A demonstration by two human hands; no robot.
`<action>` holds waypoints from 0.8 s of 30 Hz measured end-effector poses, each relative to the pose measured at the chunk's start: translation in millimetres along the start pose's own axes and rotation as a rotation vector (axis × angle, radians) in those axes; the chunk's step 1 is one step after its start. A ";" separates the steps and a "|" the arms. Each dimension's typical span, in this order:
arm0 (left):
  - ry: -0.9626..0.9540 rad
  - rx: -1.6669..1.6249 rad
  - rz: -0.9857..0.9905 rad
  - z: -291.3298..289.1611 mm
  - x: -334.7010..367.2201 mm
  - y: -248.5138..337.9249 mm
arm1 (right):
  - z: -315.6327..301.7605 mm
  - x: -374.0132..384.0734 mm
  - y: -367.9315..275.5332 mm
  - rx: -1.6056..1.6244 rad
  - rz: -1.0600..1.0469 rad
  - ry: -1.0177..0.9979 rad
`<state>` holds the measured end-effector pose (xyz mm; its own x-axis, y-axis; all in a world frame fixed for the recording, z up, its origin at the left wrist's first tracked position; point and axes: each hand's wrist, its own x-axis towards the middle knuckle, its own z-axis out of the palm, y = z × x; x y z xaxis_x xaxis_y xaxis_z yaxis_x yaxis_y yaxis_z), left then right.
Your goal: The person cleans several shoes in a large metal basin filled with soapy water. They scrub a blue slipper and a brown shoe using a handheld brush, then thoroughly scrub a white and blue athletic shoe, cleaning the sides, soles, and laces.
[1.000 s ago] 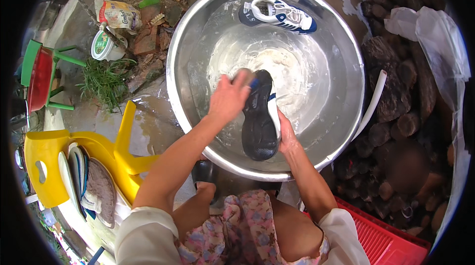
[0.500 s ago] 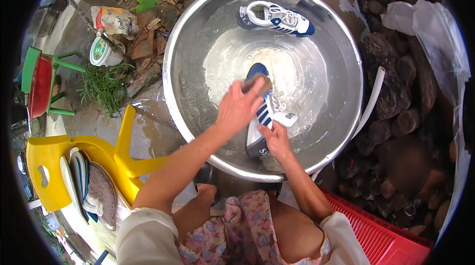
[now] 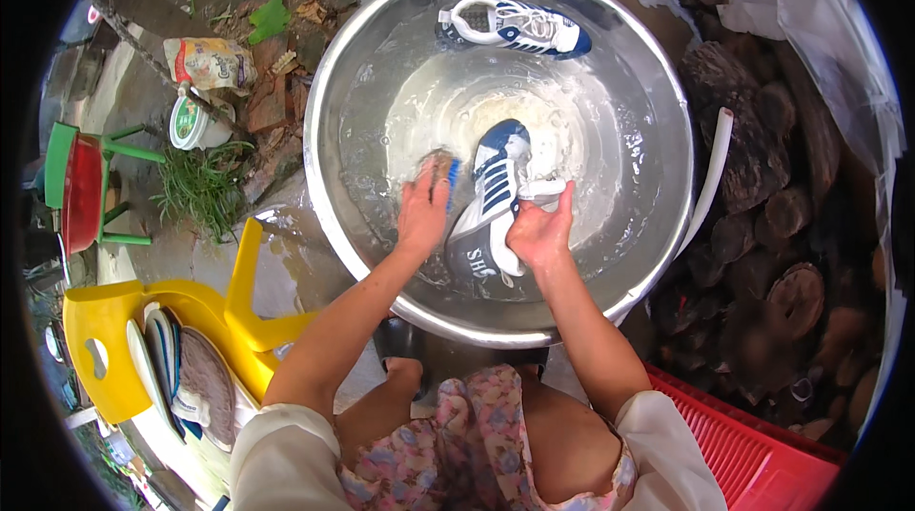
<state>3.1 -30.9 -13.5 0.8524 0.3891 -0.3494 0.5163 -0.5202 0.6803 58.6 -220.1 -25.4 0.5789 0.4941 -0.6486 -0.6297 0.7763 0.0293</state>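
Nearest you: near rim of the basin, both your forearms over it. Crate sits off the near R side, yellow stool w/ insoles off the near L.

Past that rim, the shoe is abt mid-basin, tilted, striped side up, heel to near rim, toe to far rim. R hand is at its opening: one finger stands free, rest hidden, so can't tell if they pinch. L hand, btwn shoe and L rim, has fingers curled round the brush, blue bristles facing the shoe, a bit apart.

To do it well, I'd brace the heel firmly w/ R, then use short strokes along the stripes, heel to toe, w/ tongue kept clear.

Room: L strokes look limited by the L rim; most open space is btwn shoe and R rim, where the hose stays outside. Far end, the other shoe lies along the far rim, toe to R, so prob. don't overshoot much past your toe end.
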 end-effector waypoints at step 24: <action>0.177 -0.285 -0.122 -17.6 21.9 -5.7 | 24.8 -9.9 40.5 -0.300 -0.194 -0.042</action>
<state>17.3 -6.1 -13.7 0.7454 0.5739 -0.3391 0.5482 -0.2383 0.8017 40.1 -183.8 1.1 0.7193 0.3698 -0.5881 -0.6268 0.7106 -0.3198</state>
